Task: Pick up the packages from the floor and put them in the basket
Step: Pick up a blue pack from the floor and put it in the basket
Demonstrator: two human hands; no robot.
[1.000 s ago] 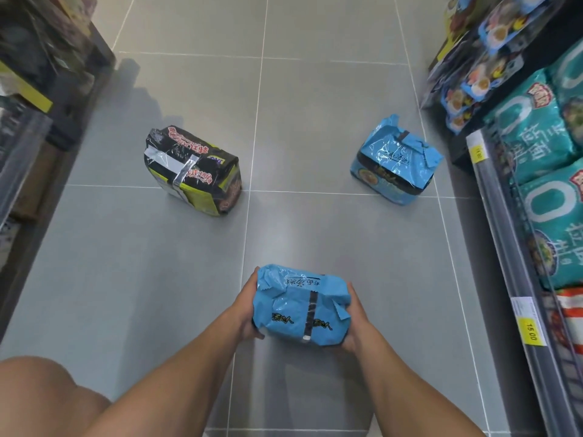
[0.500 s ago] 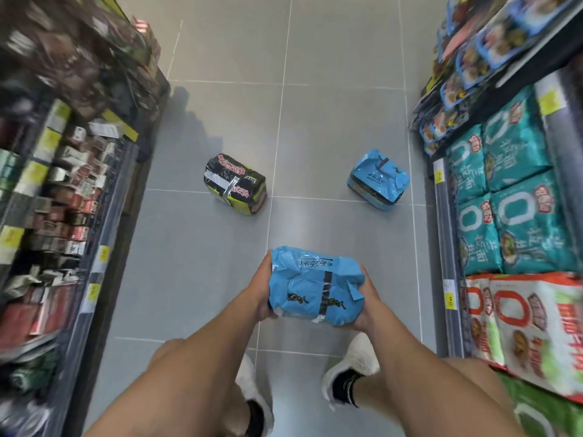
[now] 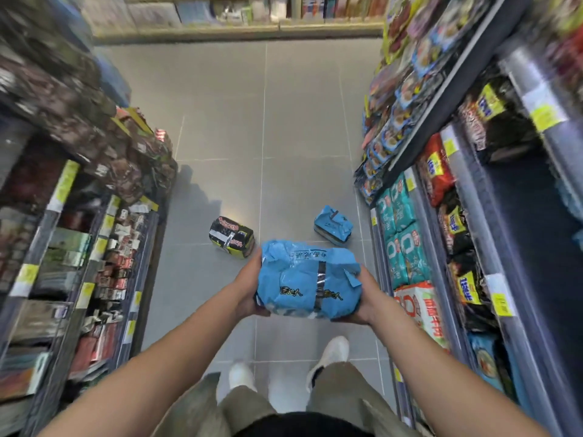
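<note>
Standing in a shop aisle was 1 person, seen from above, with 2 white shoes (image 3: 334, 348) on the grey floor (image 3: 299, 121) and olive trousers at the lower edge.

Item in hand: 1 blue package (image 3: 307, 282), crinkled, with a dark strip across it, was held in the air in front of the body, clear of the floor. The left hand (image 3: 249, 288) was wrapped round its left end. The right hand (image 3: 362, 298) cupped its right end from below, fingers curled round the edge.

Items on the floor: 1 black package (image 3: 232, 236) lay just beyond the left hand. 1 second blue package (image 3: 332, 227) lay to its right, apart from it, near the foot of the right shelves (image 3: 426, 231).

Fixtures: the right shelves carried teal, red and black packets with yellow price tags. The left shelves (image 3: 94, 247) carried dark packets, too blurred to read. 1 far shelf (image 3: 236, 26) crossed the aisle end, its contents blurred.
</note>
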